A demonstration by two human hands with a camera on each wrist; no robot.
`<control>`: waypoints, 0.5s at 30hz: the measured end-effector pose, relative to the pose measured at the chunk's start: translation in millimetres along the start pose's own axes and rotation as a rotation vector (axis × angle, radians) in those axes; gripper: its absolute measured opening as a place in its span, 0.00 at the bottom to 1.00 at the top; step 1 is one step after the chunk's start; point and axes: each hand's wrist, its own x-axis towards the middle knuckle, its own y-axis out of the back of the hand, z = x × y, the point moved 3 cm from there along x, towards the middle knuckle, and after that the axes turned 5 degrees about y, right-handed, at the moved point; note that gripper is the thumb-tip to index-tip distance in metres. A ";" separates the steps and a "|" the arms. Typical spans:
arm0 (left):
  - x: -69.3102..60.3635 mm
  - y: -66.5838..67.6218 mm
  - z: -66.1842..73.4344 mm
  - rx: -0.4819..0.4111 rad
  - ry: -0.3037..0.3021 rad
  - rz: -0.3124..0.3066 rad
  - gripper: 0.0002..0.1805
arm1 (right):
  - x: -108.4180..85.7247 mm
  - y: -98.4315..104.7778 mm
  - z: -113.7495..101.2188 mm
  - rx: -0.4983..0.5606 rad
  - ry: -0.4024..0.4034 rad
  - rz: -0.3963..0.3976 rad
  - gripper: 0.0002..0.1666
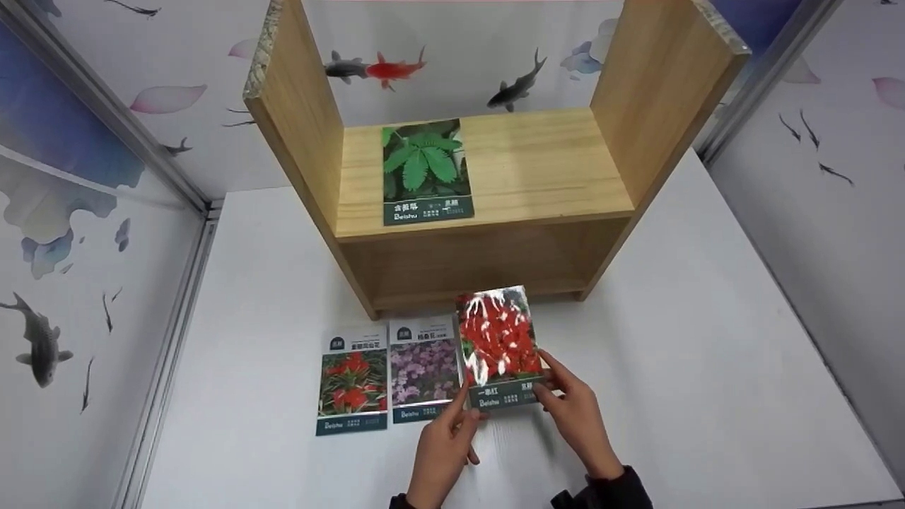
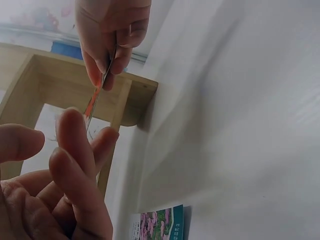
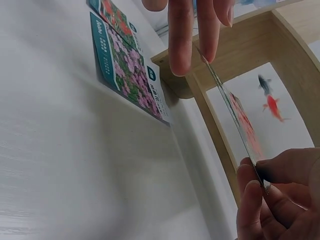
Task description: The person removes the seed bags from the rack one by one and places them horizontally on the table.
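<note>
A glossy seed packet with red flowers (image 1: pixel 497 332) is tilted above the table in front of the shelf. My right hand (image 1: pixel 576 417) pinches its lower right corner between thumb and fingers, seen closely in the right wrist view (image 3: pixel 280 195). At the packet's lower left edge is my left hand (image 1: pixel 443 447); its fingers, loosely extended, touch or nearly touch that edge, and the thumb stands apart in the left wrist view (image 2: pixel 70 185). Left of the hands, a purple-flower packet (image 1: pixel 424 371) and another red-flower packet (image 1: pixel 352 389) lie side by side on the table.
A wooden shelf (image 1: pixel 544 162) with two upright side panels stands behind the hands. On its upper board, toward the left, lies a green-leaf packet (image 1: pixel 426 166). The white table (image 1: pixel 707 339) is bordered by walls with painted fish.
</note>
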 end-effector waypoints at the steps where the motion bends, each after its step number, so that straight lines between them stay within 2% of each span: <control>1: 0.3 0.1 -1.5 0.000 0.000 -0.003 0.32 | 0.0 -1.1 1.2 -0.002 0.000 -0.008 0.31; 6: 1.7 0.9 -5.6 0.020 -0.007 -0.006 0.32 | -0.7 -4.7 5.8 -0.001 -0.004 -0.033 0.33; 15: 3.8 -0.6 -10.3 0.029 0.021 -0.024 0.33 | -2.5 -7.0 11.6 -0.016 0.016 -0.055 0.34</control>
